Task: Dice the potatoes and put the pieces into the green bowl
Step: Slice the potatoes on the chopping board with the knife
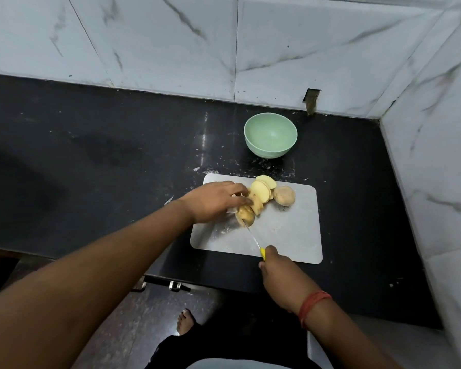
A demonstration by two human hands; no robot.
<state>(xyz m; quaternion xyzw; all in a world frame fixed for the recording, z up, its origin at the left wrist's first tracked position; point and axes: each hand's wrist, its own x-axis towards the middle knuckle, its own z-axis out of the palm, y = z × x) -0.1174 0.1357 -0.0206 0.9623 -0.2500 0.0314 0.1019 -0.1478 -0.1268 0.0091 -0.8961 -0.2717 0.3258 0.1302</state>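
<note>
nearest, the right hand [280, 272] grips a yellow-handled knife [253, 238], its thin blade cutting into a brown-skinned potato end [246, 213]. left hand [213, 202] lies curled over that potato, steadying it on the grey rectangular cutting board [290, 230]. pale yellow slices [261, 191] fan beside a whole round potato [284, 195]. beyond the board, on the black counter [91, 155], sits the pale green bowl [270, 135].

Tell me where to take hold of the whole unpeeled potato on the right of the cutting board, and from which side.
Grip the whole brown potato across its rounded middle, fingers coming down from above and the right. It lies free on the grey cutting board, while the pale yellow slices crowd its left side and the left hand works there.
</note>
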